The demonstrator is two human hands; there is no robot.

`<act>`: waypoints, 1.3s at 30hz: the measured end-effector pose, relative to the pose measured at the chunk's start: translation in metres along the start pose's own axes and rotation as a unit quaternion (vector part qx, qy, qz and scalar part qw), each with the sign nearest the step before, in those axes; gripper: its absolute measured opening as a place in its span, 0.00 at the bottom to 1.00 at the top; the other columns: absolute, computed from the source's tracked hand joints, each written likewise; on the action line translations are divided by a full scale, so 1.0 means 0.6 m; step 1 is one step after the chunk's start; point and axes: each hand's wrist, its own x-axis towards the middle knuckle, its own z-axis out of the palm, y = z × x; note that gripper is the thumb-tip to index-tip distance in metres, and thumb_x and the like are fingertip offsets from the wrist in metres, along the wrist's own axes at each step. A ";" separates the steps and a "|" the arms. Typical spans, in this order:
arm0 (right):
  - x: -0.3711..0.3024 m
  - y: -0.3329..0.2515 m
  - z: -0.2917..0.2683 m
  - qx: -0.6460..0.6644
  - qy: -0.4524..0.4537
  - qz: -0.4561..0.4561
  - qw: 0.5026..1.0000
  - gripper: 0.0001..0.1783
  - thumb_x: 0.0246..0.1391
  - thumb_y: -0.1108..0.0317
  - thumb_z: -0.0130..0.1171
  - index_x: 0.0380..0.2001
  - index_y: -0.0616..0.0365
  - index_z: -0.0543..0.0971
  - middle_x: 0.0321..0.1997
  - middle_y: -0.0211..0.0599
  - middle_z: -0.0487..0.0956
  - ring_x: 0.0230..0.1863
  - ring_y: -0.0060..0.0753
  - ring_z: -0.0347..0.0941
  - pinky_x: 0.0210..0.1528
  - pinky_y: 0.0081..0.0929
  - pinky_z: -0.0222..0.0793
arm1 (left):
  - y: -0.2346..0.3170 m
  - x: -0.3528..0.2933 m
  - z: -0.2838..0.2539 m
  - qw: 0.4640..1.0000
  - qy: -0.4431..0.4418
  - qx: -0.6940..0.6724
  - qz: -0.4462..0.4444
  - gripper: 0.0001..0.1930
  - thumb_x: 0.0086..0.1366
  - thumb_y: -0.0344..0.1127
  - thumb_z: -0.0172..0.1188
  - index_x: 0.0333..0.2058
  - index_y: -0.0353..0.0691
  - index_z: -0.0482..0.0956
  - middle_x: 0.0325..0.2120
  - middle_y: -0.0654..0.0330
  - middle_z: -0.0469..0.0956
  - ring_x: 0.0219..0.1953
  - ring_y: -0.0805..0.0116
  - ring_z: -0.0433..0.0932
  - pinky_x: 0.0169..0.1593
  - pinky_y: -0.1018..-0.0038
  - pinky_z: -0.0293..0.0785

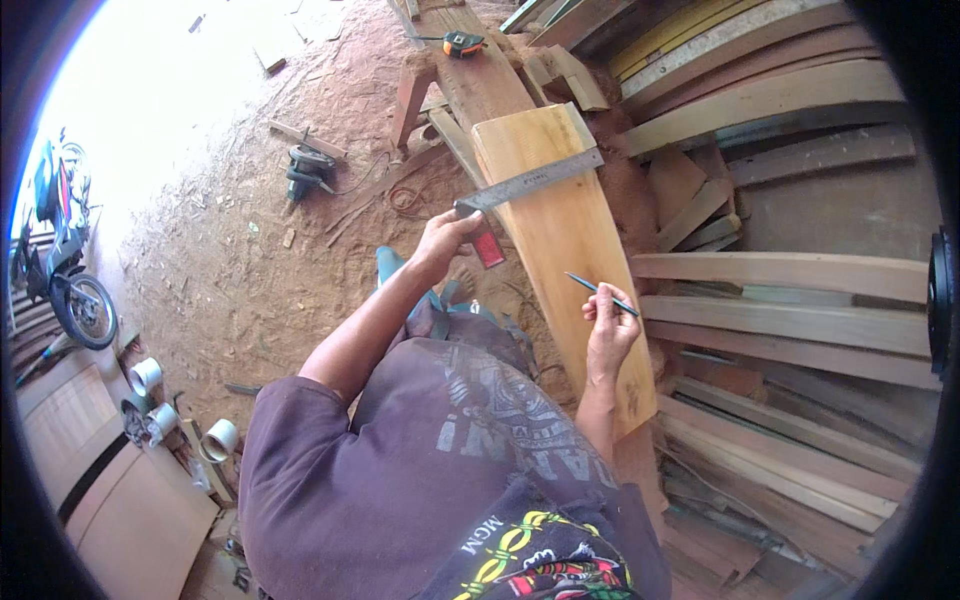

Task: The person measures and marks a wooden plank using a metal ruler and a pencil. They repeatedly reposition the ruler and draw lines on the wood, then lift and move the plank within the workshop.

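A pale wooden board (pixel 560 235) lies lengthwise on a narrow wooden bench in front of me. Across its far part rests a try square (pixel 535 180) with a metal blade and a red-marked handle hanging beside the board's left edge. My left hand (pixel 447 243) is closed on the square at its corner, thumb towards the blade. Over the board's nearer right part, my right hand (pixel 608 335) pinches a dark blue pencil (pixel 600 293), its tip pointing left and away from me. Whether the tip touches the wood I cannot tell.
An orange-and-black tape measure (pixel 463 44) sits on the bench's (pixel 490 85) far end. A circular saw (pixel 308 170) with a cord lies on the dusty floor at left. Stacked planks (pixel 780 270) line the right side. A motorcycle (pixel 70 260) stands far left, near white pipe pieces (pixel 219 440).
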 end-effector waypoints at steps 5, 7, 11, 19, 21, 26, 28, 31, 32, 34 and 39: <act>0.031 0.010 0.010 -0.008 -0.038 0.032 0.999 0.11 0.67 0.66 0.64 0.42 0.64 0.82 0.30 0.29 0.81 0.29 0.17 0.76 0.31 0.16 0.71 | 0.025 0.053 0.001 0.999 0.026 -0.018 0.016 0.11 0.71 0.42 0.63 0.45 0.44 0.83 0.37 0.67 0.84 0.35 0.77 0.80 0.31 0.78 0.76; 0.037 0.010 0.019 -0.020 -0.040 0.022 0.999 0.11 0.67 0.65 0.64 0.42 0.64 0.82 0.30 0.29 0.81 0.29 0.17 0.76 0.31 0.17 0.71 | 0.037 0.072 0.003 0.999 0.021 0.004 0.036 0.12 0.71 0.43 0.63 0.46 0.43 0.83 0.37 0.66 0.84 0.35 0.77 0.80 0.31 0.78 0.76; 0.046 0.001 0.051 -0.024 -0.039 0.019 0.999 0.12 0.67 0.64 0.64 0.41 0.64 0.82 0.29 0.29 0.81 0.28 0.18 0.76 0.30 0.17 0.71 | 0.044 0.097 0.028 0.998 0.009 0.027 0.052 0.15 0.71 0.45 0.63 0.48 0.41 0.82 0.37 0.64 0.84 0.36 0.76 0.80 0.32 0.76 0.77; 0.079 -0.033 0.114 -0.092 -0.075 0.023 0.993 0.13 0.68 0.62 0.64 0.42 0.63 0.83 0.30 0.29 0.81 0.28 0.19 0.76 0.31 0.19 0.72 | 0.028 0.098 0.065 0.993 0.053 0.039 0.100 0.18 0.73 0.46 0.62 0.49 0.36 0.79 0.30 0.63 0.80 0.27 0.76 0.77 0.27 0.74 0.76; 0.090 -0.041 0.124 -0.095 -0.089 0.011 0.991 0.12 0.67 0.63 0.64 0.41 0.63 0.83 0.29 0.30 0.81 0.28 0.19 0.76 0.31 0.19 0.72 | 0.029 0.094 0.065 0.995 0.053 0.016 0.082 0.19 0.72 0.46 0.62 0.48 0.33 0.79 0.27 0.60 0.80 0.23 0.73 0.77 0.25 0.72 0.76; 0.115 -0.056 0.141 -0.114 -0.095 0.016 0.989 0.12 0.67 0.63 0.64 0.41 0.64 0.83 0.30 0.31 0.82 0.28 0.19 0.77 0.31 0.19 0.72 | 0.028 0.087 0.064 0.995 0.036 0.051 0.081 0.19 0.73 0.47 0.62 0.50 0.35 0.79 0.31 0.64 0.80 0.27 0.77 0.76 0.26 0.75 0.75; 0.121 -0.058 0.146 -0.117 -0.102 0.016 0.988 0.12 0.67 0.63 0.64 0.42 0.64 0.83 0.30 0.31 0.82 0.28 0.19 0.77 0.31 0.19 0.72 | 0.029 0.086 0.064 0.995 0.031 0.056 0.076 0.19 0.73 0.47 0.61 0.51 0.37 0.79 0.33 0.65 0.80 0.29 0.79 0.76 0.26 0.76 0.75; 0.126 -0.059 0.153 -0.118 -0.112 0.016 0.987 0.12 0.67 0.63 0.64 0.42 0.64 0.83 0.30 0.31 0.82 0.29 0.20 0.77 0.31 0.19 0.73 | 0.031 0.085 0.066 0.996 0.037 0.036 0.075 0.19 0.74 0.47 0.61 0.50 0.36 0.79 0.33 0.65 0.80 0.28 0.79 0.75 0.26 0.77 0.74; 0.127 -0.059 0.155 -0.118 -0.114 0.015 0.986 0.12 0.67 0.63 0.64 0.42 0.64 0.83 0.30 0.31 0.82 0.29 0.20 0.77 0.31 0.19 0.73 | 0.032 0.085 0.067 0.996 0.040 0.027 0.077 0.18 0.74 0.46 0.61 0.50 0.36 0.79 0.33 0.65 0.80 0.28 0.79 0.75 0.26 0.77 0.74; 0.131 -0.058 0.157 -0.115 -0.118 0.016 0.986 0.12 0.67 0.63 0.64 0.42 0.63 0.83 0.30 0.31 0.82 0.29 0.20 0.77 0.31 0.19 0.73 | 0.032 0.085 0.069 0.995 0.045 0.023 0.084 0.18 0.74 0.46 0.60 0.50 0.36 0.79 0.32 0.65 0.80 0.28 0.79 0.75 0.26 0.77 0.74; 0.142 -0.056 0.156 -0.119 -0.118 0.021 0.986 0.12 0.67 0.63 0.64 0.42 0.63 0.84 0.30 0.31 0.82 0.29 0.19 0.77 0.31 0.19 0.72 | 0.022 0.089 0.072 0.993 0.062 0.040 0.091 0.18 0.74 0.44 0.60 0.51 0.35 0.79 0.33 0.65 0.81 0.29 0.80 0.75 0.28 0.76 0.74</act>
